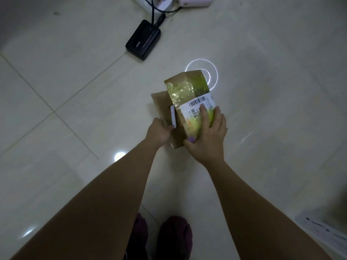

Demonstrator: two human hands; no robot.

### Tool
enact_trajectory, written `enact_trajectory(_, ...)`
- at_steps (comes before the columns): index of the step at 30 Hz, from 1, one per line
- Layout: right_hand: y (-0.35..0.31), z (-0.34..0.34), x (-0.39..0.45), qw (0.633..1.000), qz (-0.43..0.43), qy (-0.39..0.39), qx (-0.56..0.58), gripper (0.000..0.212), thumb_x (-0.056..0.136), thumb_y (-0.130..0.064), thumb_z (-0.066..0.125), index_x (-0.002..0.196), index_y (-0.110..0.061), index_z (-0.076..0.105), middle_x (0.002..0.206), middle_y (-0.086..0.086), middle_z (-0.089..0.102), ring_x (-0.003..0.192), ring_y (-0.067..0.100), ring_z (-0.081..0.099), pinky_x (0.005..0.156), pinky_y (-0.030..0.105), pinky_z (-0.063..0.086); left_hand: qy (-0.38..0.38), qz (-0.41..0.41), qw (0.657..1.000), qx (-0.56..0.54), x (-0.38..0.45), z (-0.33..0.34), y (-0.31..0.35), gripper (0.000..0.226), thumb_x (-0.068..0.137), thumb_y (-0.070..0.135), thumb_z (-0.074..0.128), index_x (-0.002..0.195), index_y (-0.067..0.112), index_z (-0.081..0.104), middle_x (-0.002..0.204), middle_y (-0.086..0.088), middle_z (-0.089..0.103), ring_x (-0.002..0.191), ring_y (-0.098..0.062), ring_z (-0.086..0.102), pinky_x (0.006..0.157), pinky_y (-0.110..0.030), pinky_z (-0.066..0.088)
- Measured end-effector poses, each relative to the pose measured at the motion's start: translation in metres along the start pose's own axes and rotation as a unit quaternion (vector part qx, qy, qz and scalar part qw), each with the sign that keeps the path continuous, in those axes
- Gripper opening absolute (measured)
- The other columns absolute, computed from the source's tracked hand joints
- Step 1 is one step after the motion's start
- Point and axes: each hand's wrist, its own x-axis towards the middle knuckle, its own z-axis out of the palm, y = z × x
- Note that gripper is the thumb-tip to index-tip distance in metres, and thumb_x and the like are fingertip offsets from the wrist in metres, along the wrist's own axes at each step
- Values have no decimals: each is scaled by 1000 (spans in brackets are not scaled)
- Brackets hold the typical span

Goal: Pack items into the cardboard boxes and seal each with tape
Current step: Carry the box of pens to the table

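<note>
So the small brown cardboard box [180, 109], with old shiny tape and a white barcode label [197, 107] on its flap, sits mid-floor on the pale glossy tiles [75, 81]. The right hand [208, 136] lies flat with straight fingers, pressing the flap down. The left hand [159, 131] grips the box's left side, by a slim white item [173, 117] poking out of the gap. I'd push that fully inside before closing, or the flap won't sit flush for taping.
</note>
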Motion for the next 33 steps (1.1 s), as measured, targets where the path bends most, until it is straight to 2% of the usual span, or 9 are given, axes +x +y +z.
enact_trajectory(3, 10, -13, 3, 1000, 3, 6, 21, 91, 71, -43, 52, 152, -17, 20, 154, 22, 19, 140, 43, 17, 110, 62, 19, 21, 14, 1000, -14, -3, 6, 12, 26, 80, 26, 59, 90, 3, 49, 90, -21, 63, 82, -36, 65, 68, -44, 56)
enact_trajectory(6, 23, -23, 7, 995, 37, 47, 73, 68, 81, -27, 45, 145, -6, 36, 140, 22, 39, 128, 36, 33, 105, 49, 34, 31, 72, 997, 23, -18, 8, 35, 19, 93, 24, 53, 90, 9, 43, 79, -2, 51, 67, -12, 49, 53, -27, 38)
enact_trajectory(10, 32, -23, 12, 979, 116, 15, 169, 51, 90, -5, 46, 141, -10, 47, 133, 13, 54, 123, 29, 48, 100, 35, 38, 60, 138, 986, 75, -17, 8, 52, 21, 97, 27, 49, 88, 11, 37, 75, 3, 42, 70, -17, 45, 53, -29, 30)
enact_trajectory(15, 13, -18, 19, 952, 205, 2, 227, 55, 91, -18, 54, 144, -19, 39, 134, 5, 54, 119, 25, 54, 96, 39, 45, 61, 150, 982, 93, -10, 5, 55, 26, 96, 31, 51, 104, 11, 37, 97, -10, 55, 80, -26, 54, 56, -30, 33)
enact_trajectory(18, 3, -22, 36, 960, 210, 10, 188, 60, 95, -28, 54, 149, -19, 30, 142, 4, 46, 127, 24, 48, 99, 37, 40, 24, 157, 982, 102, -6, 10, 55, 51, 92, 25, 58, 134, 11, 33, 115, -15, 57, 99, -33, 59, 76, -36, 47)
enact_trajectory(20, 2, -24, 47, 968, 201, -1, 150, 46, 97, -21, 50, 142, -14, 43, 131, 8, 56, 120, 27, 54, 90, 33, 42, -7, 153, 981, 123, -6, 11, 56, 64, 91, 21, 61, 144, 11, 25, 120, -16, 58, 104, -33, 59, 84, -37, 47)
enact_trajectory(24, -3, -41, 42, 968, 208, -1, 142, 28, 96, -10, 43, 119, -10, 59, 106, 11, 66, 97, 31, 61, 73, 28, 36, -12, 144, 979, 146, -21, -4, 63, 60, 92, 20, 60, 142, 8, 28, 120, -17, 58, 105, -34, 58, 86, -38, 47)
enact_trajectory(30, -44, -118, 6, 959, 204, -1, 195, 24, 96, -13, 42, 109, -11, 61, 96, 8, 65, 83, 26, 56, 69, 29, 37, 8, 156, 967, 199, -97, -55, 106, 43, 93, 16, 52, 132, 9, 34, 112, -15, 59, 91, -30, 56, 73, -33, 42)
enact_trajectory(33, -73, -176, -9, 954, 207, -7, 216, 23, 96, -13, 41, 107, -13, 61, 92, 5, 62, 82, 25, 56, 70, 30, 40, 15, 159, 965, 209, -147, -82, 136, 42, 93, 14, 50, 132, 10, 34, 110, -15, 59, 94, -32, 57, 74, -34, 43)
